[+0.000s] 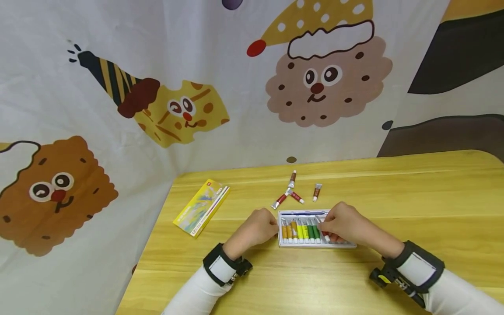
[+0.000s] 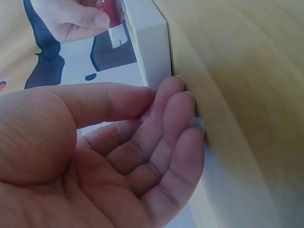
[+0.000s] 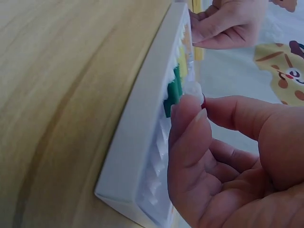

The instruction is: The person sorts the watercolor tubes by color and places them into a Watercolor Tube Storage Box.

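Note:
A white tray of paint tubes [image 1: 315,246] lies on the table, its row running from orange through yellow to green. My left hand [image 1: 257,228] holds the left end of this tray, thumb and curled fingertips at its corner in the left wrist view. Over the right part, my right hand [image 1: 346,223] pinches a red paint tube [image 2: 112,13] between thumb and fingers, its white cap [image 3: 194,90] pointing toward the tray's near side. The right hand hides some of the right-hand slots in the head view.
Several loose red and brown paint tubes [image 1: 281,199] lie behind the tray. A thin blue paintbrush [image 1: 295,214] rests along the tray's far side. Left of it is a yellow flat box [image 1: 202,205]. A printed curtain [image 1: 244,144] hangs behind the wooden table [image 1: 433,197].

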Action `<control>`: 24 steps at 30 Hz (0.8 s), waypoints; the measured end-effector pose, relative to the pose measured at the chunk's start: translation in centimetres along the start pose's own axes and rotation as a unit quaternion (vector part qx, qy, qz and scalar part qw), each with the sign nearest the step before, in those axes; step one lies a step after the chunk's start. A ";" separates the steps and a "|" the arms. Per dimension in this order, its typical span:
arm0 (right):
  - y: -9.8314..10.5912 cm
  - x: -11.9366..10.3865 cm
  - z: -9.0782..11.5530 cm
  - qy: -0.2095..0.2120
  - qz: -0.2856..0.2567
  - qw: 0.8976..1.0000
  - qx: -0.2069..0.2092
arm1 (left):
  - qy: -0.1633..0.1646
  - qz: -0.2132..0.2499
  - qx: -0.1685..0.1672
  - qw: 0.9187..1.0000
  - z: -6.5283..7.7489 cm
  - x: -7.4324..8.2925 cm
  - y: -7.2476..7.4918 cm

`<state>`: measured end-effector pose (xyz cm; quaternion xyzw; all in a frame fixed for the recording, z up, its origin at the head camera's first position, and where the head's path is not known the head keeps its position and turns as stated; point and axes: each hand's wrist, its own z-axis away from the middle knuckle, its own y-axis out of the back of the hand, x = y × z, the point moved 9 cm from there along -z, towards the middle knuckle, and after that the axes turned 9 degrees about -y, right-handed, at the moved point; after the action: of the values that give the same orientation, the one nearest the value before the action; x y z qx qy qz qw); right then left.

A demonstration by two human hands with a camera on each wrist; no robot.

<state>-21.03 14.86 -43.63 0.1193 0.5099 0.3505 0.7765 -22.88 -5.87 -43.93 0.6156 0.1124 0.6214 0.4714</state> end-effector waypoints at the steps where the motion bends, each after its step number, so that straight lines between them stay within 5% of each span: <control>1: -0.1 0.1 -0.1 0.001 0.000 1.000 0.001 | 0.000 0.001 0.000 1.000 0.0 0.0 0.0; 16: -0.4 0.4 -0.3 0.003 -0.006 1.000 0.016 | 0.009 0.004 -0.004 1.000 0.1 0.0 0.0; 24: -0.5 -0.1 0.0 0.022 0.037 0.999 0.024 | 0.007 0.005 -0.004 1.000 0.1 0.1 0.0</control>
<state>-20.82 14.48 -43.81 0.1491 0.5304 0.3693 0.7484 -22.81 -5.84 -43.87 0.6099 0.1100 0.6287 0.4698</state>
